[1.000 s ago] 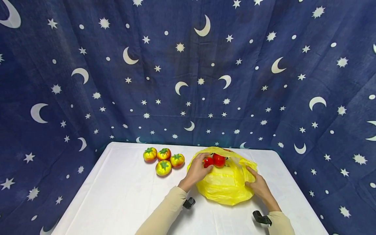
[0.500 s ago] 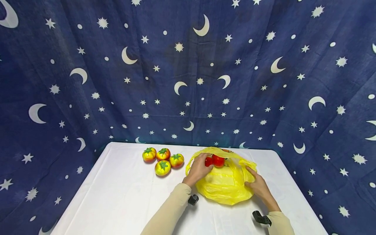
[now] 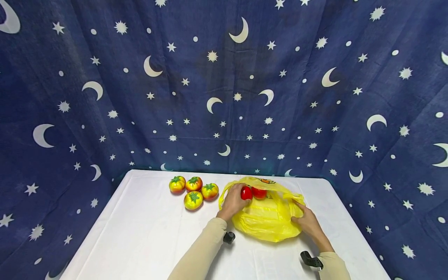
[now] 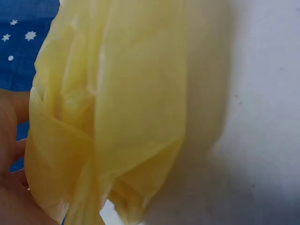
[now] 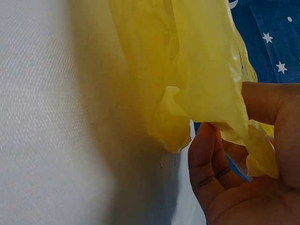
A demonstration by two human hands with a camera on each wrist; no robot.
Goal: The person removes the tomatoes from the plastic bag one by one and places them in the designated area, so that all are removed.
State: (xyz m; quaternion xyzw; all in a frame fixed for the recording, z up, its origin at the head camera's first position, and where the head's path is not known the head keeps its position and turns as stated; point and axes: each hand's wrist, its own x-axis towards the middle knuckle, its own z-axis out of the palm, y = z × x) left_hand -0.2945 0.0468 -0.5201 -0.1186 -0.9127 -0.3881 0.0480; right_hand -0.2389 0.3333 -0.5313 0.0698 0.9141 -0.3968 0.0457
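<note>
A yellow plastic bag (image 3: 266, 227) lies on the right half of the white table, its mouth spread. Inside the mouth, my left hand (image 3: 233, 202) grips a glossy red tomato (image 3: 246, 193), thumb on its near side; the far fingers are partly hidden. Another red tomato (image 3: 259, 193) rests in the bag just right of it. My right hand (image 3: 310, 222) pinches the bag's right edge between thumb and fingers. In the right wrist view, thin yellow film (image 5: 211, 70) passes between those fingers. The left wrist view shows mostly the bag's outer side (image 4: 136, 93), hiding the tomato.
Several yellow-red tomatoes (image 3: 193, 200) with green leafy tops sit clustered on the white table (image 3: 140, 233), left of the bag. A dark blue curtain (image 3: 182, 109) with moons and stars hangs behind the table. Each wrist wears a small black camera mount (image 3: 310, 260).
My left hand has reached a little further into the bag and closed round the left red tomato, which now shows more and is turned. The bag's far rim has sagged slightly. The right hand stays put.
</note>
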